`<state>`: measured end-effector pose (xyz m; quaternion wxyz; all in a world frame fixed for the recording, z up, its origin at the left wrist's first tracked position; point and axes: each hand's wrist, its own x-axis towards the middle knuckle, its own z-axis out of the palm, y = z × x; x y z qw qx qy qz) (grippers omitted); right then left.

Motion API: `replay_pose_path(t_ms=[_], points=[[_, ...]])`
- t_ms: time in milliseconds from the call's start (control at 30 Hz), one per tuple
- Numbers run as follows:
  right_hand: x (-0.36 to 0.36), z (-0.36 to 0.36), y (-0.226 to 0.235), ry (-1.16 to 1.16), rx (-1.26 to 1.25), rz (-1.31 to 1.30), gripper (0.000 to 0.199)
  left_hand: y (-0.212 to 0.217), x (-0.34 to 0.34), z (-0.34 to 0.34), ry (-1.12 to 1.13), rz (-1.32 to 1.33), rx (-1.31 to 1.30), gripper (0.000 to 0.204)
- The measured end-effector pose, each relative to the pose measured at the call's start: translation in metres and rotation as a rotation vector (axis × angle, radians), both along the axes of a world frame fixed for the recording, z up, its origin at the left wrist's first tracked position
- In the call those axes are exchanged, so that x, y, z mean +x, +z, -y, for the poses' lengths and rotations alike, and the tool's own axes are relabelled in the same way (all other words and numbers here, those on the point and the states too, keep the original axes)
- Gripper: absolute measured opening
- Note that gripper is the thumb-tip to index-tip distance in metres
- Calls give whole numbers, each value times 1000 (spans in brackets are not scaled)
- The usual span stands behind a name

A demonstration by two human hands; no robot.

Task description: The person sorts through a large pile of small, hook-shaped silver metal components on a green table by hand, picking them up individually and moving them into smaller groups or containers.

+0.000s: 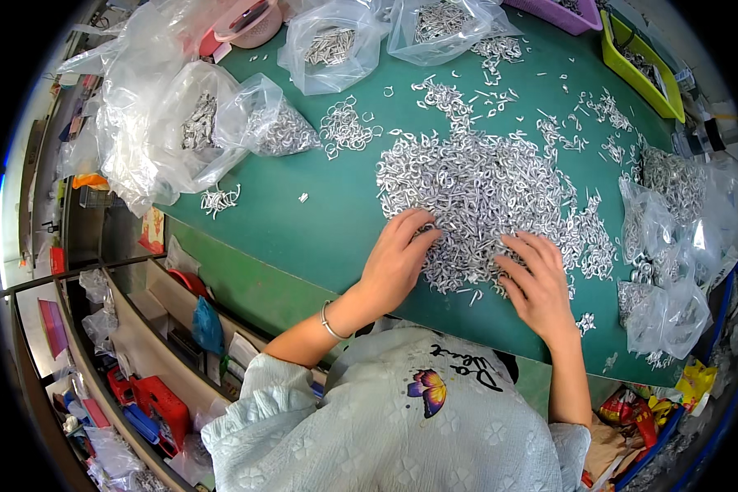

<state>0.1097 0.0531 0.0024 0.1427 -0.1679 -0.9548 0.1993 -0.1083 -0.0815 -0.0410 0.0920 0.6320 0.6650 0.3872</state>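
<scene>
Heap of small silvery bent-metal clips point(484, 189), far too many to count, spread glinting over the middle of the flat green table point(336, 221). Left hand point(396, 261) and right hand point(535, 283) both laid on the heap's near edge, fingers spread and slightly curled, nothing visibly pinched. Several crinkled clear plastic bags point(332, 45) of similar parts around. One lime plastic tray point(641, 70) far right.

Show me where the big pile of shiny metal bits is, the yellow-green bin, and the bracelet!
pile of metal pieces point(476, 184), head view, middle of the heap.
yellow-green bin point(641, 82), head view, its near side wall.
bracelet point(330, 325), head view, band on the left wrist.
</scene>
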Motion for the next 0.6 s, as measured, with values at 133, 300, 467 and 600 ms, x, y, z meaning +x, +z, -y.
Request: replay_pose_path(t_ms=[133, 300, 467, 600], points=[[-3, -8, 0, -166, -152, -117, 19, 8, -7, 0, 31, 24, 14, 35], [-60, -11, 0, -166, -67, -116, 19, 23, 0, -32, -8, -83, -70, 37], [-63, -9, -3, -158, 29, -12, 18, 8, -2, -22, 71, -6, -29, 28], [-67, -9, -3, -126, 142, 68, 17, 14, -11, -22, 153, 4, -27, 25]])
